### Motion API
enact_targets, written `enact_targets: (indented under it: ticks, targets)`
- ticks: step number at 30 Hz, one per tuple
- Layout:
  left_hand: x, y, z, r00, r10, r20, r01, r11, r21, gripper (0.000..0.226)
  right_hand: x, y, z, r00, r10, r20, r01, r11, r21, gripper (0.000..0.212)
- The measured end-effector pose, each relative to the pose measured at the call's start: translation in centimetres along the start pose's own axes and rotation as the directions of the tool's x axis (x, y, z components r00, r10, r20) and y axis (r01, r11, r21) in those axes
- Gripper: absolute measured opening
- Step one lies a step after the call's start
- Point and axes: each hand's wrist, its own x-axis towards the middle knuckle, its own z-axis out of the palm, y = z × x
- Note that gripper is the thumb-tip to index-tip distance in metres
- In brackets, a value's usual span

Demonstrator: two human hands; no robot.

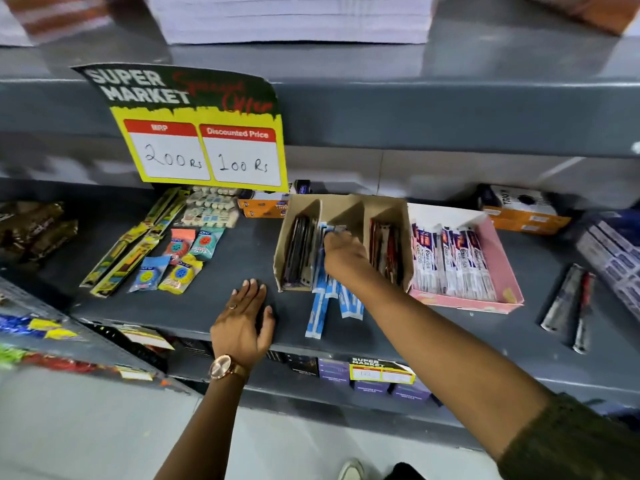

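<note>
L hand (pixel 242 317) flat, shelf (pixel 221 268); R hand (pixel 343 252) – blue pkts (pixel 317 317)

My right hand (pixel 343 254) covers mid slot of cardboard box (pixel 294 216). Fingertips out of sight, so can't tell my grip on blue packets (pixel 317 313); their top ends hidden too. White stack (pixel 294 19) cut off at top edge. Brown packs (pixel 34 226) far left: blurred. Small price tag (pixel 381 373) unreadable.

Grey store shelving (pixel 450 109) — pale floor (pixel 86 427)
</note>
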Motion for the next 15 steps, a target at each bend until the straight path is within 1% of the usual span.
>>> enact_targets:
  ticks: [2,3,4,5,7,9,10,12,13,15]
  targets:
    - [-0.1,0.1,0.0,1.0,-0.014,0.002,0.014,0.999,-0.042,0.055,-1.3,0.7,-0.9,0.998,-0.041,-0.052,0.047,0.992,0.113,0.036]
    - [-0.3,0.4,0.0,0.999,-0.039,-0.015,0.037,0.995,-0.094,0.055,-2.1,1.5,-1.4,0.994,-0.061,-0.086,0.077,0.978,0.193,0.027]
    - [-0.4,0.5,-0.1,0.997,-0.06,-0.057,0.05,0.986,-0.161,0.055,-2.9,2.5,-1.7,0.989,-0.084,-0.121,0.113,0.957,0.266,0.018]
    - [-0.4,0.8,-0.2,0.992,-0.057,-0.116,0.029,0.972,-0.231,0.053,-3.8,3.6,-2.1,0.982,-0.099,-0.161,0.148,0.931,0.333,0.015]
    - [0.0,2.4,-0.6,0.972,0.022,-0.232,-0.1,0.94,-0.328,0.047,-5.5,6.5,-2.6,0.964,-0.088,-0.252,0.192,0.885,0.424,0.022]
    - [0.5,5.4,-0.5,0.953,0.116,-0.28,-0.218,0.904,-0.367,0.044,-7.4,9.8,-2.8,0.942,-0.012,-0.335,0.181,0.859,0.48,0.023]
    - [0.5,7.2,-0.3,0.95,0.146,-0.276,-0.248,0.889,-0.385,0.044,-8.1,11.5,-2.8,0.929,0.042,-0.367,0.158,0.853,0.497,0.022]
    - [0.1,11.0,0.3,0.944,0.236,-0.232,-0.318,0.842,-0.436,0.044,-9.4,15.2,-2.7,0.882,0.191,-0.43,0.06,0.861,0.505,0.018]
    - [-0.4,13.0,0.9,0.928,0.31,-0.209,-0.373,0.809,-0.455,0.042,-10.0,17.1,-2.8,0.852,0.277,-0.444,-0.027,0.871,0.491,0.017]
    - [-1.3,15.8,2.3,0.865,0.477,-0.157,-0.494,0.752,-0.436,0.039,-10.5,20.6,-2.7,0.8,0.425,-0.424,-0.215,0.863,0.457,0.018]
